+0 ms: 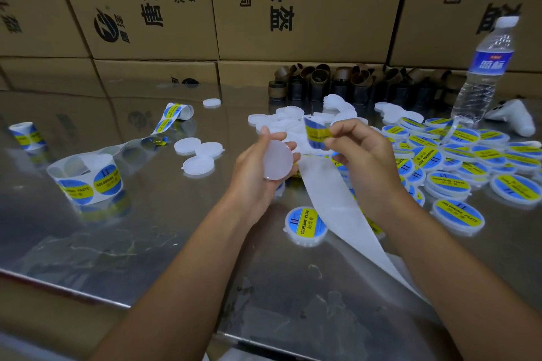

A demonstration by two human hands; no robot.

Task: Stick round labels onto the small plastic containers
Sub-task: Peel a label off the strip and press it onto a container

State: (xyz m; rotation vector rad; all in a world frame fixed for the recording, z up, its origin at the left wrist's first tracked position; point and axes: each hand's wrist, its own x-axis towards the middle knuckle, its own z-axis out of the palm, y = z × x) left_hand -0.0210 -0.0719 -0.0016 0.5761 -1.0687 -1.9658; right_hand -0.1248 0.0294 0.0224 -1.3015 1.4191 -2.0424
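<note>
1. Container, blank point(278, 159): round white plastic, gripped by the left hand point(258, 167) above the steel table point(146, 243). The thumb lies at its upper left rim, fingers curl round its right edge from behind, and its flat face is turned toward the camera.
2. Label point(318, 133): round, blue and yellow, curled. The right hand point(360, 155) pinches its right edge between thumb and forefinger. It sits just above and right of the blank container, apart from it.
3. Backing strip point(331, 205): white, runs from under the right hand down toward the table's near edge.
4. Labelled containers point(457, 161): heaped on the table to the right, with one single labelled container point(305, 226) lying between the forearms.
5. Unlabelled containers point(293, 120): piled behind the hands, and three more point(199, 152) to the left.
6. Label roll point(88, 179): stands at left, its strip trailing back across the table. A smaller roll point(26, 135) stands at far left.
7. Water bottle point(484, 67): upright, far right.
8. Cardboard cores point(337, 82): clustered at the table's back edge.
9. Cartons point(293, 9): stacked behind the table.
</note>
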